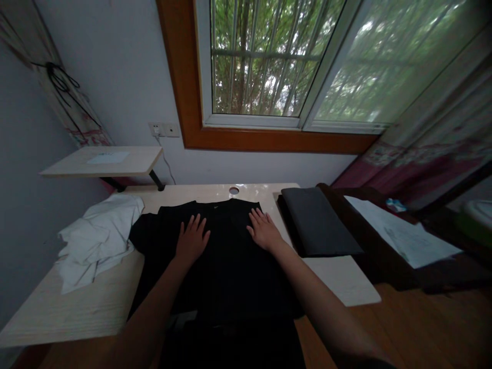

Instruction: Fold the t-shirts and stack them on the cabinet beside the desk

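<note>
A black T-shirt (226, 261) lies spread on the pale wooden desk (96, 312), its neckline toward the window. My left hand (192, 239) rests flat on its upper left part, fingers spread. On the upper right part, near the shoulder, my right hand (264, 229) also lies flat with its fingers apart. The left sleeve of the shirt sticks out toward a crumpled white cloth (102, 236). Its right sleeve is mostly hidden by my right forearm, and the lower edge runs into the dark area close to my body.
A dark grey flat folder or box (321, 220) lies on the desk's right side. At the back left stands a small raised shelf (65, 163) with a paper (108, 158) on it. Right of the desk, a dark surface holds a white sheet (400, 230). Behind is a window (269, 56).
</note>
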Motion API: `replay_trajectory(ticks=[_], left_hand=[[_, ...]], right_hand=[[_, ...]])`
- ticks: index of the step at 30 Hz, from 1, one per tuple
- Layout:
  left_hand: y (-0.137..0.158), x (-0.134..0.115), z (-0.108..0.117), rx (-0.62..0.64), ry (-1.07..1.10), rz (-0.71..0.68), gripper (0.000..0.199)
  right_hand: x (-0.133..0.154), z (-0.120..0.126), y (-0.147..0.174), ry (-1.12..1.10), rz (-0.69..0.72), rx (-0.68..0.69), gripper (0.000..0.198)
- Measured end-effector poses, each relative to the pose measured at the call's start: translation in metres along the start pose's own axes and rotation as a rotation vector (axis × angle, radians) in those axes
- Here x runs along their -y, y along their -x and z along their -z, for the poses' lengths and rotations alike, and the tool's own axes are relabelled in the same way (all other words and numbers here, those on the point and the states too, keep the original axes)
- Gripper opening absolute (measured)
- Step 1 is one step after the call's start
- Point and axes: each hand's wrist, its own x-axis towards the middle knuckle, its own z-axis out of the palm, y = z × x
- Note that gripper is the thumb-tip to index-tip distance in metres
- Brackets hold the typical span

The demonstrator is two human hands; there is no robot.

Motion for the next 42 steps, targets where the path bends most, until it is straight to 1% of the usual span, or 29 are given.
replay_trajectory(ticks=[2, 4, 7, 9, 11, 14, 17, 20, 22, 25, 27, 30, 35, 38, 42], left_hand=[[-0.001, 0.018, -0.002, -0.002, -0.026, 0.054, 0.056], [-0.001, 0.032, -0.004, -0.014, -0.046, 0.079, 0.057], [-0.001, 0.043, -0.006, -0.032, -0.060, 0.096, 0.057], [-0.001, 0.046, -0.007, -0.032, -0.058, 0.096, 0.058], [-0.002, 0.047, -0.007, -0.031, -0.056, 0.095, 0.057], [-0.002, 0.048, -0.006, -0.025, -0.056, 0.095, 0.057], [-0.002, 0.048, -0.004, -0.019, -0.061, 0.088, 0.058], [-0.001, 0.047, -0.001, -0.016, -0.057, 0.086, 0.058], [-0.001, 0.046, 0.000, -0.007, -0.050, 0.092, 0.058], [-0.002, 0.045, 0.000, -0.003, -0.049, 0.101, 0.058], [-0.002, 0.045, -0.001, -0.010, -0.056, 0.103, 0.058], [-0.001, 0.046, -0.002, -0.019, -0.068, 0.096, 0.057], [0.000, 0.046, -0.003, -0.029, -0.077, 0.088, 0.057], [0.000, 0.046, -0.003, -0.029, -0.074, 0.089, 0.057], [-0.001, 0.046, -0.002, -0.021, -0.067, 0.088, 0.057]], right_hand=[[0.015, 0.003, -0.004, -0.019, -0.034, -0.048, 0.058], [0.031, 0.002, -0.010, -0.049, -0.080, -0.086, 0.058], [0.051, -0.004, -0.017, -0.085, -0.147, -0.090, 0.059], [0.059, -0.010, -0.019, -0.094, -0.168, -0.089, 0.060], [0.061, -0.014, -0.017, -0.097, -0.160, -0.090, 0.061], [0.057, -0.014, -0.012, -0.102, -0.093, -0.064, 0.062], [0.053, -0.009, -0.004, -0.102, -0.015, -0.040, 0.063], [0.055, -0.001, 0.005, -0.098, 0.008, -0.059, 0.063], [0.060, 0.006, 0.011, -0.087, -0.012, -0.098, 0.057], [0.070, 0.018, 0.017, -0.026, -0.061, -0.138, 0.037], [0.075, 0.024, 0.018, 0.026, -0.073, -0.132, 0.024], [0.078, 0.028, 0.015, 0.069, -0.064, -0.107, 0.012], [0.079, 0.031, 0.011, 0.073, -0.034, -0.119, 0.010], [0.079, 0.035, 0.012, 0.047, 0.031, -0.126, 0.011], [0.078, 0.035, 0.014, -0.007, 0.098, -0.085, 0.011]])
